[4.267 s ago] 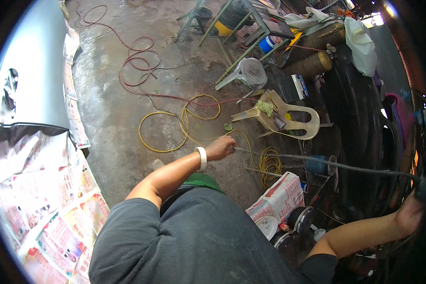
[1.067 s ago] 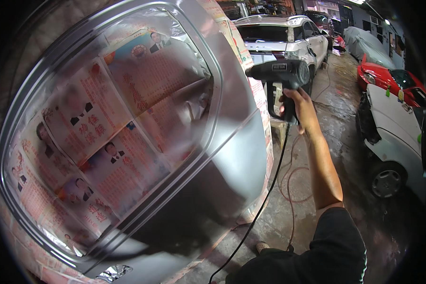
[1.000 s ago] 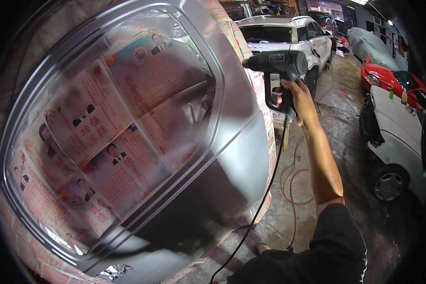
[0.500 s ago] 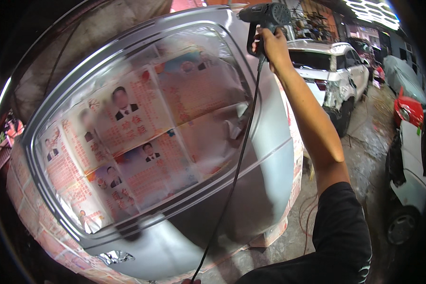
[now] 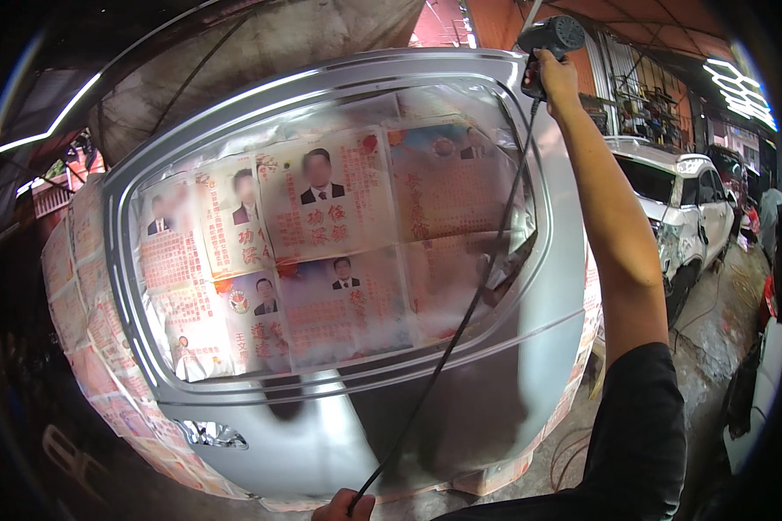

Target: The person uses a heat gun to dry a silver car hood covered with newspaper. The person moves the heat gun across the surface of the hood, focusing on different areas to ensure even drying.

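Held high at the upper right, my right hand wraps round the handle of a black heat gun with a round vented back end. Its nozzle points left, by the upper right corner of a silver-grey car body panel. A black power cord runs from the handle down across the panel. At the lower edge my left hand is closed around that cord. Printed newspaper sheets under hazy film cover the panel's large window opening. A shiny door-handle recess sits low on the left.
More paper masking wraps the vehicle's left side and lower edge. Behind my right arm stands a damaged white car. A hose lies on the concrete floor at right. A brown tarp hangs behind the vehicle.
The view has turned, so the panel sits further right and more level. My right hand still holds the heat gun near the panel's upper corner. More of my left hand shows now.
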The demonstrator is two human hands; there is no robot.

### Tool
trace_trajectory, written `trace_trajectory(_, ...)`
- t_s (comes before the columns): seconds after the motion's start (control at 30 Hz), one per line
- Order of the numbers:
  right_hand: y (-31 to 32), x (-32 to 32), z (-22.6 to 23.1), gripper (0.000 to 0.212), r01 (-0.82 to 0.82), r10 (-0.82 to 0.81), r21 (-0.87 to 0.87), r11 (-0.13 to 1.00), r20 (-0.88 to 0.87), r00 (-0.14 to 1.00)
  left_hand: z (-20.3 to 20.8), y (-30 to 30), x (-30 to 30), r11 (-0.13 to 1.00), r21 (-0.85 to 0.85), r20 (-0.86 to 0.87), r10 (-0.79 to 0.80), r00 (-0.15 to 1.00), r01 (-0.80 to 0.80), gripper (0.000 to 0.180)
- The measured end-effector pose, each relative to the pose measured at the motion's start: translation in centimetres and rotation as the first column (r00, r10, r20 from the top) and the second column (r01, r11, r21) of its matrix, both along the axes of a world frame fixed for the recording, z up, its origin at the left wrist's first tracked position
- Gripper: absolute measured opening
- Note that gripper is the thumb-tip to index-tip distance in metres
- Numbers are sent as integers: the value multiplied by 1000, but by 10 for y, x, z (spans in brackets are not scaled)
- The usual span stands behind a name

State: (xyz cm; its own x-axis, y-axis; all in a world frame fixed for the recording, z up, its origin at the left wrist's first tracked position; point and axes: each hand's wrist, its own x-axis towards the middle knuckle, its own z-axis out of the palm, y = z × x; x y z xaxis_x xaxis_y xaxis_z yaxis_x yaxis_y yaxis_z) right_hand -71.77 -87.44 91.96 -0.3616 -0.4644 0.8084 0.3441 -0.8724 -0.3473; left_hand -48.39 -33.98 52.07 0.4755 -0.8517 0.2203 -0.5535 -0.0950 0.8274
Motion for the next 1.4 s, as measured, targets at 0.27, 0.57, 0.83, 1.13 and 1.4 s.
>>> trace_trajectory(0.27, 8, -38, 24, 23, 156, -165, -65, 986, -169, 972, -34, -6, 18, 975, 36, 225, -222, 949, 220, 17)
trace_trajectory(0.57, 24, -75, -46, 20, -22, 12, 84, 996, 120, 993, -43, -1, 18, 977, 6, -3, -213, 977, 213, 34)
trace_trajectory(0.83, 2, -114, -83, 24, -40, -1, 145, 989, 271, 963, -1, -10, -4, 971, 101, -89, -209, 974, 217, 36)
trace_trajectory(1.13, 2, -43, -9, 17, -156, 154, 83, 984, 32, 988, -33, -26, 22, 982, -9, -76, -188, 979, 188, 29)
trace_trajectory(1.4, 37, 70, 35, 14, -324, 364, 177, 930, -304, 880, -41, 15, 45, 984, -19, -151, -176, 973, 175, 26)
